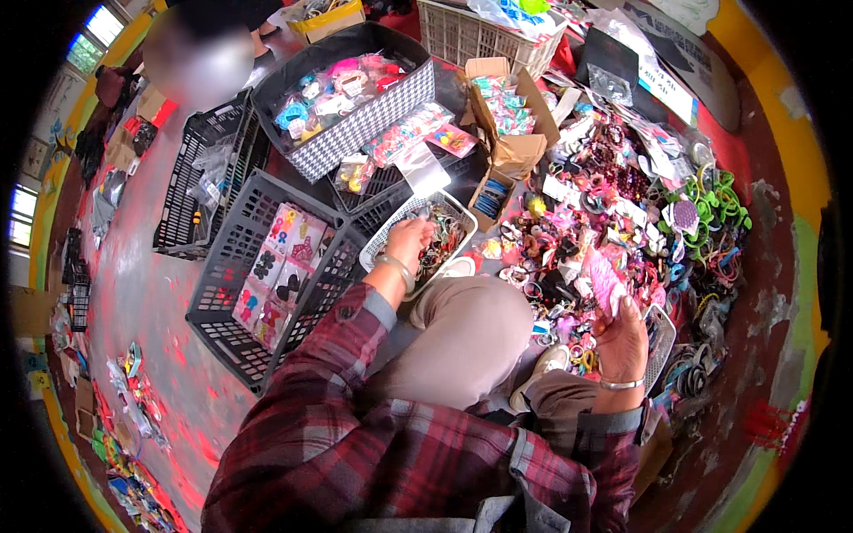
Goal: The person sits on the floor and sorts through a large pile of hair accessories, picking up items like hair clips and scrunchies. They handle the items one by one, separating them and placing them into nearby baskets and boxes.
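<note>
here, the right hand (pixel 624 342) pinches a pink piece (pixel 606 280), lengthwise toward eleven o'clock; the left hand (pixel 410 245)'s grip i cannot tell.

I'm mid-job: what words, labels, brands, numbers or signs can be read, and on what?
White sheet with a blue edge, upper right: dark print, not copied out here.
Grey board behind it: rows of marks, too small and blurred to read.
White card in the hair-accessory pile: too small to read.
Pink item in the right hand: no legible text.
</note>
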The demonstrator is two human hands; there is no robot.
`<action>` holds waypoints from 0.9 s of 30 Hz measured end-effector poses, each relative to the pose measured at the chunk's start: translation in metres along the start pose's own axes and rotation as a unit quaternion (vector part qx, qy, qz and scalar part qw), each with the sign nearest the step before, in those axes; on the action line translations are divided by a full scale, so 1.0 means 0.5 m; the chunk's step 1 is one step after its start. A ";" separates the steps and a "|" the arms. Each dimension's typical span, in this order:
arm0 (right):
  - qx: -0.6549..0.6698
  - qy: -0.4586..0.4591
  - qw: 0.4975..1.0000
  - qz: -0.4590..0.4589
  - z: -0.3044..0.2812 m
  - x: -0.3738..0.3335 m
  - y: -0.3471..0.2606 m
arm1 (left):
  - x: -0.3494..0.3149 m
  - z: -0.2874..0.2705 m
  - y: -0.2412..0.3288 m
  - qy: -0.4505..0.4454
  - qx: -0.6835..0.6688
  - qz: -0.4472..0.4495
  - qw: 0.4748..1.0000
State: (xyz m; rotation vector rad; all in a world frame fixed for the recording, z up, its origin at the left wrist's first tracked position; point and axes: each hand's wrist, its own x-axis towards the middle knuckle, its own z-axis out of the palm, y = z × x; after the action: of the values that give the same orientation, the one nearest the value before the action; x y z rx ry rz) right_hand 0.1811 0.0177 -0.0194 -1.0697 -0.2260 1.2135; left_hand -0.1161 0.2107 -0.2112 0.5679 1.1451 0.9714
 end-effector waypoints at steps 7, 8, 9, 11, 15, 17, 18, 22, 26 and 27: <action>-0.026 0.037 0.999 0.013 0.016 0.020 0.010 | 0.191 -0.037 -0.098 0.122 -0.129 -0.086 0.980; -0.024 -0.013 0.999 0.025 0.017 0.025 0.008 | 0.214 -0.040 -0.108 0.142 -0.139 -0.076 0.977; -0.030 0.023 0.999 0.032 0.018 0.030 0.013 | 0.234 -0.046 -0.118 0.153 -0.141 -0.072 0.975; -0.040 0.025 0.998 0.045 0.015 0.033 0.012 | 0.264 -0.023 -0.120 0.168 -0.163 -0.082 0.969; -0.052 0.034 0.996 0.063 0.025 0.036 0.016 | 0.309 -0.006 -0.116 0.192 -0.189 -0.108 0.957; -0.063 0.038 0.995 0.072 0.029 0.037 0.016 | 0.327 -0.012 -0.110 0.189 -0.175 -0.097 0.961; -0.067 0.036 0.995 0.071 0.023 0.040 0.020 | 0.335 -0.013 -0.110 0.212 -0.174 -0.096 0.957; -0.071 0.050 0.993 0.077 0.015 0.038 0.024 | 0.355 -0.014 -0.108 0.242 -0.219 -0.057 0.944; -0.074 0.044 0.994 0.074 0.024 0.033 0.022 | 0.369 -0.021 -0.115 0.223 -0.236 -0.062 0.944; -0.073 0.048 0.994 0.070 0.023 0.030 0.023 | 0.366 -0.010 -0.115 0.217 -0.243 -0.070 0.943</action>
State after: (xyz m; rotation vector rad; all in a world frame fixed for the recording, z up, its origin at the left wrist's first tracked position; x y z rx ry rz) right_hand 0.1721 0.0360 -0.0277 -1.2854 -0.1698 1.2811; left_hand -0.0837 0.3404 -0.3492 -0.1370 1.2489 1.2370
